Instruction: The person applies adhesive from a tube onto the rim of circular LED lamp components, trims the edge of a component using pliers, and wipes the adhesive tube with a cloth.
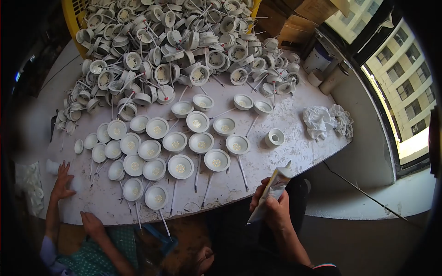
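Note:
My right hand is closed around a squeeze tube, its pointed nozzle tilted up to the right. The tube is held above the table's front edge. At the bottom centre, a dim patch of skin may be my left hand; its fingers cannot be made out. Nearest the nozzle, a small white ring-shaped part rests on the table. To its left, several white round LED downlights lie face up in loose rows, their wire leads trailing towards the front edge.
A large heap of white lamp housings spills from a yellow crate at the back. Crumpled white paper lies on the right, near a white tub and cardboard boxes. A co-worker's hands are at the table's left end.

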Available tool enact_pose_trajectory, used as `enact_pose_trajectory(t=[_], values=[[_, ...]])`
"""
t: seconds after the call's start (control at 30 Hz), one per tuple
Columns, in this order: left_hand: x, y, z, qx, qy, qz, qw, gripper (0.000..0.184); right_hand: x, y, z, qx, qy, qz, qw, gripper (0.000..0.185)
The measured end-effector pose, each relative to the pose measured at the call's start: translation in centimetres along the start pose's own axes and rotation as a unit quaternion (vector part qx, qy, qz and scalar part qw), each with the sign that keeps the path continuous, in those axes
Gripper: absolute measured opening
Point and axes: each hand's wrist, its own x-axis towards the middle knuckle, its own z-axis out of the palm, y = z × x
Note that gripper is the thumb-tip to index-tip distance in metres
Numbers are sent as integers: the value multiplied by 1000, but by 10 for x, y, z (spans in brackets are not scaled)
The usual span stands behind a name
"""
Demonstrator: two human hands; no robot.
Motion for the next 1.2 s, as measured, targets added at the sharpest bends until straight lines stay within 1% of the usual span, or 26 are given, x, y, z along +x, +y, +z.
enact_pose_trajectory(t=[0.07,0.1,0.17,0.2,0.23,0.27,0.3,0.37,0.4,0.47,0.5,0.57,0.6,0.67,0.73,0.8,0.83,0.9,0.93,0.97,1.0,1.03,1.07,1.13,1.17,1.2], values=[[-12,12,7,-37,70,-25,996,13,3,2,11,9,-39,7,999,56],[-23,15,11,-42,82,-29,995,13,5,2,19,4,-61,20,998,56],[-36,21,26,-42,150,-24,987,13,0,2,32,-13,-100,54,993,57],[-38,11,36,-54,164,-20,985,13,-3,3,36,-17,-117,56,991,57],[-39,-8,46,18,205,99,974,16,-6,4,39,-27,-144,67,987,57],[-42,-3,52,93,242,212,942,20,-10,5,40,-37,-168,78,982,57],[-44,3,59,86,253,212,940,20,-14,4,40,-41,-182,81,979,57],[-51,18,67,72,249,202,944,29,-24,1,34,-16,-198,85,976,54],[-49,14,71,70,259,200,942,29,-29,0,31,11,-203,87,975,52],[-41,3,72,52,204,257,943,37,-39,-8,22,21,-202,71,977,52],[-44,12,72,55,208,256,943,37,-44,-13,14,30,-186,55,980,52],[-53,33,66,111,155,219,957,38,-54,-22,-4,31,-166,33,985,51],[-60,39,67,111,159,216,957,38,-57,-27,-13,25,-151,11,988,51],[-71,54,66,250,171,147,942,39,-65,-35,-30,24,-114,-27,993,50],[-78,58,69,259,155,134,944,44,-69,-43,-43,47,-82,-39,995,49],[-63,44,73,242,101,185,947,49,-72,-47,-47,63,-72,-49,994,48],[-51,38,72,242,101,186,947,49,-73,-49,-46,74,-67,-48,994,48],[-37,31,72,42,52,234,970,47,-75,-50,-47,89,-76,-37,992,46],[-36,32,73,39,55,233,970,47,-77,-50,-50,88,-79,-34,992,46],[-38,45,71,167,97,144,971,43,-78,-51,-52,74,-82,-32,993,46],[-41,59,70,288,135,48,947,40,-80,-51,-54,59,-85,-27,994,45],[-46,73,71,281,139,34,949,30,-83,-53,-57,50,-74,-41,995,44],[-39,74,72,278,141,29,950,30,-83,-53,-61,50,-76,-35,995,44],[-19,67,70,425,110,162,884,19,-83,-50,-70,52,-23,-37,998,43],[-19,76,68,423,110,155,886,19,-83,-49,-72,45,-16,-46,998,41],[-18,88,64,458,99,233,852,13,-83,-48,-74,46,-16,-39,998,41]])
